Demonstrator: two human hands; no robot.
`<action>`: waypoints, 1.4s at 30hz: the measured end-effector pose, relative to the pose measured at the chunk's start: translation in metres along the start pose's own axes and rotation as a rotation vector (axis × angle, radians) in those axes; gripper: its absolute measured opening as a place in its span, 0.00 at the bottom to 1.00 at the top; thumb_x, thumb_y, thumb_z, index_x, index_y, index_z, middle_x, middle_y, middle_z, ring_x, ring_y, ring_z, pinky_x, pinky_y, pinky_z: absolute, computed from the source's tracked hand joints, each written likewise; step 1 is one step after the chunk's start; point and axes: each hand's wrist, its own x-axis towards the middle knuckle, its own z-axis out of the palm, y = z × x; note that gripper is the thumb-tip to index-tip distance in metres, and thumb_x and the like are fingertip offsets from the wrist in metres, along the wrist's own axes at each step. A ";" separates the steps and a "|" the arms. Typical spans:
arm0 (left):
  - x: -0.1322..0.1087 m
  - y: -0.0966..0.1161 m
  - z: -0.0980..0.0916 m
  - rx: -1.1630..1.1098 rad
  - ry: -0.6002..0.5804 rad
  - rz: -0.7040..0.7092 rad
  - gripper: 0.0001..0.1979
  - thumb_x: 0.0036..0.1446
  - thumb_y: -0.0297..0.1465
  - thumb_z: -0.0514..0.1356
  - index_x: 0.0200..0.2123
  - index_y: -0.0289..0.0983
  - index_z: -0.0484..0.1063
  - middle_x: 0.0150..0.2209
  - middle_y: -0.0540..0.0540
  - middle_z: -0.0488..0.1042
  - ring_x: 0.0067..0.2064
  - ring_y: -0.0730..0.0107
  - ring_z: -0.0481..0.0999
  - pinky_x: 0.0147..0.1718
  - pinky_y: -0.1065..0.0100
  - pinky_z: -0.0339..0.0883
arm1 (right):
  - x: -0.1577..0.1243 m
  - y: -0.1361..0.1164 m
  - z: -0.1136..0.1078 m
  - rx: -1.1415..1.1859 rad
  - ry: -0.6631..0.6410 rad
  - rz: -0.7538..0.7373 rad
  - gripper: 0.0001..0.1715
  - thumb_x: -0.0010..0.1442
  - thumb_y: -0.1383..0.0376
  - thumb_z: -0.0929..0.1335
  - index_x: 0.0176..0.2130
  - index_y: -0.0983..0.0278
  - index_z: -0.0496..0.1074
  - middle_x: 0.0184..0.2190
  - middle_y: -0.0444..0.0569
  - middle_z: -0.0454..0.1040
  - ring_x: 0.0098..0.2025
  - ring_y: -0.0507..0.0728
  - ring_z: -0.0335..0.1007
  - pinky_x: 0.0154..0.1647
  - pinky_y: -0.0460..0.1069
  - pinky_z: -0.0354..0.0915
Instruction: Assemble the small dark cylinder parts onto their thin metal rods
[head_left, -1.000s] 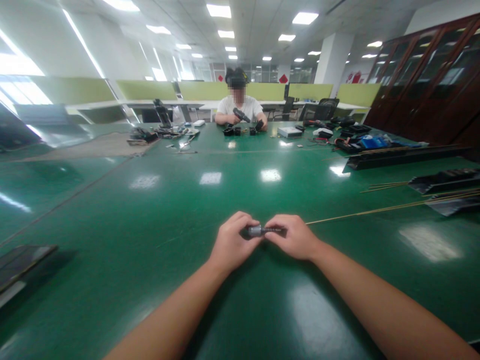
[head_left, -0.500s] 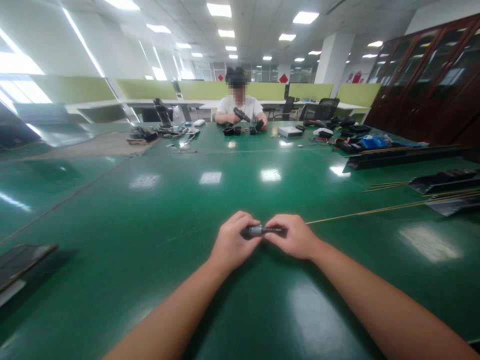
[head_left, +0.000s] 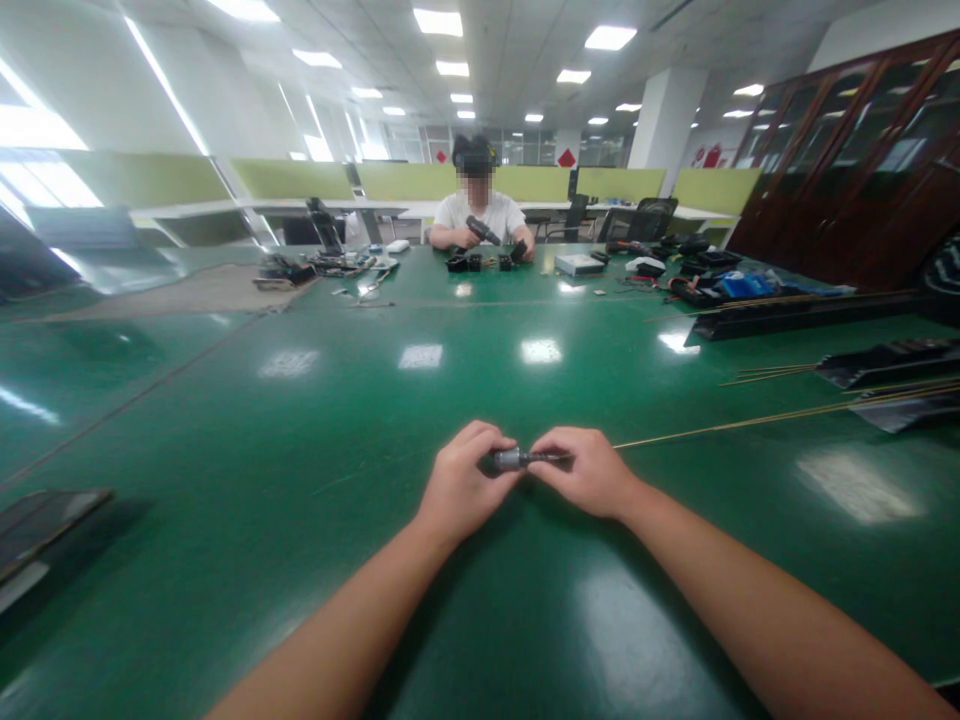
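My left hand (head_left: 466, 478) is closed around the thicker end of a small cylindrical piece (head_left: 508, 459), grey with a dark end. From its right side runs a thinner, dark, ridged shaft (head_left: 551, 457). My right hand (head_left: 589, 472) pinches that shaft between thumb and fingers. Both hands are close together, just above the green tabletop (head_left: 360, 590). The exact kind of the piece is too small to tell, and my fingers cover part of it.
Thin brass-coloured rods (head_left: 720, 428) stretch from dark channel-shaped trays (head_left: 892, 360) on the right towards my right hand. A dark flat panel (head_left: 45, 525) lies at left. Across the table a person (head_left: 480, 215) holds a power drill (head_left: 482, 229). Tools and parts lie around them.
Both hands keep their hold on the cylindrical piece. It has shifted very slightly to the left with my left hand; little else differs.
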 end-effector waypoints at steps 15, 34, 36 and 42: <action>0.001 -0.005 -0.003 0.024 0.016 -0.013 0.08 0.52 0.28 0.68 0.36 0.37 0.75 0.37 0.46 0.75 0.40 0.67 0.74 0.40 0.68 0.68 | 0.002 0.001 -0.002 -0.041 0.034 0.036 0.04 0.57 0.67 0.73 0.36 0.63 0.77 0.32 0.47 0.79 0.34 0.55 0.74 0.37 0.48 0.65; 0.003 -0.007 -0.007 0.038 0.036 -0.029 0.08 0.50 0.27 0.68 0.35 0.37 0.75 0.36 0.46 0.75 0.40 0.66 0.74 0.40 0.67 0.68 | 0.004 0.004 -0.005 -0.042 0.047 0.059 0.03 0.57 0.66 0.72 0.35 0.63 0.78 0.32 0.47 0.79 0.33 0.55 0.74 0.37 0.48 0.67; 0.003 -0.008 -0.007 0.038 0.036 -0.030 0.08 0.50 0.27 0.68 0.35 0.37 0.75 0.36 0.46 0.75 0.40 0.66 0.74 0.40 0.66 0.69 | 0.004 0.005 -0.005 -0.044 0.047 0.058 0.03 0.57 0.66 0.72 0.35 0.63 0.78 0.32 0.47 0.79 0.33 0.55 0.74 0.37 0.48 0.67; 0.004 -0.015 -0.007 0.054 0.047 -0.042 0.09 0.49 0.29 0.68 0.35 0.37 0.75 0.37 0.46 0.75 0.39 0.65 0.75 0.39 0.66 0.69 | 0.003 0.007 -0.006 -0.063 0.055 0.058 0.04 0.57 0.66 0.72 0.35 0.62 0.78 0.32 0.47 0.80 0.34 0.55 0.75 0.37 0.49 0.68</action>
